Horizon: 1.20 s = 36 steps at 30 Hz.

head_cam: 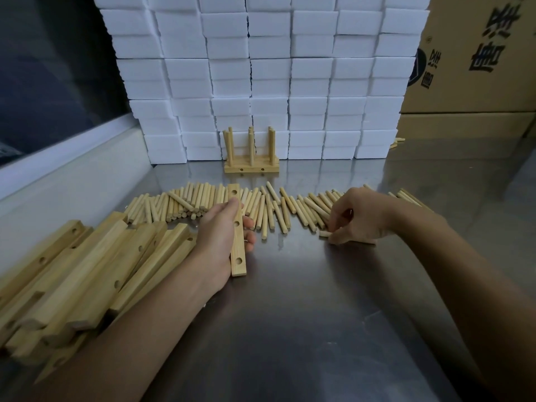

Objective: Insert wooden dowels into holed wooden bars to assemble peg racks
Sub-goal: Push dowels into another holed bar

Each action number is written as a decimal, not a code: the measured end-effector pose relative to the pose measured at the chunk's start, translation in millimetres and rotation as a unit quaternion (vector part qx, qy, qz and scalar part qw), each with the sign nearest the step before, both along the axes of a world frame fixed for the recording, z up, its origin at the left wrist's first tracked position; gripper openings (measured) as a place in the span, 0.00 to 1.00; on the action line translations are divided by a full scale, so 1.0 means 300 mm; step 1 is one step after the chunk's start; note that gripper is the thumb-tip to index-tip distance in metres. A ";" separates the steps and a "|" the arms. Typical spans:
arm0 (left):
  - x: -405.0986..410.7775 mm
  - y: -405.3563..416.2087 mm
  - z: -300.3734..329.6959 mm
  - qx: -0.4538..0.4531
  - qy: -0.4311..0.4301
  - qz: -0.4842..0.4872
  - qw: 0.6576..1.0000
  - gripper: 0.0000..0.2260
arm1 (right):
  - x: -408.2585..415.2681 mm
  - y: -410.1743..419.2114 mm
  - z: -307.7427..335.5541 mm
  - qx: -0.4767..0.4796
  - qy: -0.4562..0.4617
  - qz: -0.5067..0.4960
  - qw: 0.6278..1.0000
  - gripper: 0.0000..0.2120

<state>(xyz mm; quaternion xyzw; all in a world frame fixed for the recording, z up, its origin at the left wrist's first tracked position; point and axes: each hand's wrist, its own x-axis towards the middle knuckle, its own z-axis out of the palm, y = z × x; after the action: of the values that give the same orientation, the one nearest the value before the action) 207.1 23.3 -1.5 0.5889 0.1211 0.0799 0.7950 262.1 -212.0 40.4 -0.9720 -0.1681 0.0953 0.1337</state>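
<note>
Your left hand (223, 236) has a bar (237, 230) in its grip, fingers curled round the middle, thumb on top. The bar's holes face up at you, which reads like a deliberate hold: the openings are clear and ready to take a peg. It sits lengthwise, running from the tabletop's (290, 314) near side toward the far side, its far end over the row of dowels (203, 201).

Your right hand (359, 219) is down at the right part of that row, fingers curled low and pinching a dowel (324, 234) whose pale end pokes out to the left of the fingertips. Looks like you are picking the first peg for this bar, since none of its three visible holes is filled yet.

More bars (87, 271) lie heaped at the left edge, close to the hand that takes them. The dowels are spread out in one thin line across the middle, so a single one is easy to lift. At the far edge, a finished rack (251, 158) stands upright against a wall of white blocks (261, 76), out of the working area. Cardboard boxes (475, 53) fill the far right corner.

Next up, I'd say, is bringing that dowel's end to a hole.
</note>
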 end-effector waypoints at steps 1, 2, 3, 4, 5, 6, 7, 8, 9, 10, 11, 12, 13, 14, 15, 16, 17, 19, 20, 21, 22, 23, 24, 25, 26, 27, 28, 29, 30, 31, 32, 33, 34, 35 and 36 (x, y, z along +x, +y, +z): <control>0.001 0.000 -0.001 0.001 0.000 0.000 1.000 0.09 | 0.001 0.003 0.000 -0.007 -0.001 0.000 1.000 0.04; 0.001 0.000 -0.002 0.001 -0.001 -0.001 1.000 0.09 | 0.001 0.007 -0.001 -0.011 -0.004 0.000 1.000 0.04; 0.002 0.001 -0.003 0.001 -0.002 -0.001 1.000 0.09 | 0.002 0.011 -0.001 -0.015 -0.008 0.003 1.000 0.04; 0.002 0.001 -0.004 0.001 -0.002 -0.002 1.000 0.09 | 0.002 0.015 0.000 -0.015 -0.013 0.006 1.000 0.03; 0.003 0.002 -0.005 0.001 -0.003 -0.002 1.000 0.09 | 0.001 0.019 0.000 -0.009 -0.017 0.010 1.000 0.03; 0.002 0.003 -0.006 0.002 -0.003 -0.004 1.000 0.09 | 0.000 0.023 -0.002 0.007 -0.023 0.015 1.000 0.03; 0.003 0.002 -0.005 0.003 -0.002 -0.005 1.000 0.09 | 0.000 0.028 -0.004 0.031 -0.029 0.019 0.999 0.03; 0.002 0.002 -0.005 0.005 -0.002 -0.007 1.000 0.09 | 0.000 0.034 -0.006 0.062 -0.036 0.022 0.997 0.03; 0.002 0.003 -0.005 0.007 -0.002 -0.008 1.000 0.09 | -0.001 0.042 -0.008 0.094 -0.044 0.021 0.994 0.03; 0.002 0.003 -0.005 0.007 -0.003 -0.010 1.000 0.09 | -0.003 0.055 -0.010 0.128 -0.053 0.018 0.990 0.03; 0.002 0.004 -0.006 0.007 -0.005 -0.012 1.000 0.10 | -0.007 0.069 -0.013 0.161 -0.061 0.014 0.985 0.03; 0.002 0.005 -0.006 0.007 -0.007 -0.015 1.000 0.10 | -0.010 0.087 -0.018 0.195 -0.065 0.011 0.979 0.03; 0.002 0.006 -0.006 0.006 -0.008 -0.018 1.000 0.10 | -0.015 0.106 -0.026 0.231 -0.065 0.009 0.971 0.03; 0.002 0.005 -0.006 0.006 -0.009 -0.020 1.000 0.10 | -0.022 0.126 -0.036 0.267 -0.063 0.009 0.961 0.02; 0.003 0.005 -0.006 0.004 -0.010 -0.023 1.000 0.09 | -0.029 0.147 -0.050 0.301 -0.064 0.008 0.951 0.02; 0.003 0.006 -0.006 0.003 -0.013 -0.026 1.000 0.09 | -0.037 0.170 -0.065 0.330 -0.069 0.007 0.941 0.02; 0.004 0.006 -0.006 0.000 -0.016 -0.028 0.999 0.08 | -0.045 0.192 -0.083 0.354 -0.077 0.002 0.932 0.03; 0.003 0.007 -0.008 -0.002 -0.024 -0.036 0.999 0.07 | -0.059 0.232 -0.120 0.393 -0.105 -0.006 0.914 0.06; 0.002 0.008 -0.010 -0.002 -0.027 -0.042 0.999 0.06 | -0.063 0.247 -0.137 0.404 -0.128 -0.007 0.906 0.07; 0.002 0.008 -0.011 -0.001 -0.030 -0.047 0.998 0.05 | -0.068 0.260 -0.152 0.413 -0.152 -0.005 0.898 0.09; 0.001 0.007 -0.012 -0.001 -0.032 -0.050 0.998 0.05 | -0.072 0.269 -0.164 0.423 -0.173 -0.002 0.890 0.09; 0.000 0.007 -0.013 -0.003 -0.034 -0.052 0.998 0.05 | -0.075 0.275 -0.175 0.437 -0.191 0.000 0.879 0.07; 0.001 0.006 -0.013 -0.006 -0.036 -0.054 0.998 0.05 | -0.077 0.278 -0.183 0.452 -0.206 0.002 0.868 0.04; 0.002 0.005 -0.013 -0.009 -0.039 -0.057 0.998 0.06 | -0.080 0.279 -0.188 0.462 -0.217 0.004 0.860 0.02; 0.003 0.004 -0.013 -0.009 -0.040 -0.062 0.997 0.07 | -0.082 0.278 -0.192 0.466 -0.228 0.006 0.855 0.04; 0.004 0.004 -0.014 -0.008 -0.041 -0.065 0.997 0.08 | -0.083 0.278 -0.197 0.466 -0.235 0.008 0.853 0.06; 0.005 0.005 -0.015 -0.006 -0.041 -0.068 0.997 0.08 | -0.083 0.278 -0.197 0.467 -0.244 0.007 0.850 0.07; 0.005 0.006 -0.017 -0.003 -0.040 -0.069 0.997 0.08 | -0.084 0.278 -0.196 0.468 -0.255 0.005 0.846 0.08; 0.005 0.007 -0.018 -0.002 -0.040 -0.070 0.997 0.08 | -0.084 0.278 -0.194 0.467 -0.270 0.000 0.842 0.09; 0.003 0.007 -0.019 0.000 -0.040 -0.072 0.997 0.08 | -0.083 0.277 -0.192 0.465 -0.282 -0.007 0.839 0.10; 0.001 0.007 -0.018 0.001 -0.041 -0.073 0.997 0.08 | -0.084 0.276 -0.189 0.464 -0.290 -0.012 0.837 0.11; 0.000 0.007 -0.018 0.002 -0.041 -0.073 0.996 0.08 | -0.084 0.275 -0.188 0.465 -0.294 -0.015 0.835 0.10; 0.000 0.006 -0.018 0.002 -0.041 -0.073 0.996 0.08 | -0.085 0.273 -0.187 0.469 -0.294 -0.017 0.833 0.10; -0.002 0.005 -0.017 0.002 -0.041 -0.073 0.996 0.09 | -0.085 0.272 -0.188 0.472 -0.293 -0.019 0.832 0.09; -0.003 0.004 -0.015 0.003 -0.041 -0.073 0.996 0.09 | -0.085 0.271 -0.188 0.472 -0.293 -0.021 0.831 0.08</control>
<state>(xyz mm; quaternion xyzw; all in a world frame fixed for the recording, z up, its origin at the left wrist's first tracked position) 206.1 24.5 -6.1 0.5944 0.0446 0.0463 0.8016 236.4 -130.7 -16.0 -0.7764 -0.2032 -0.2876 0.5227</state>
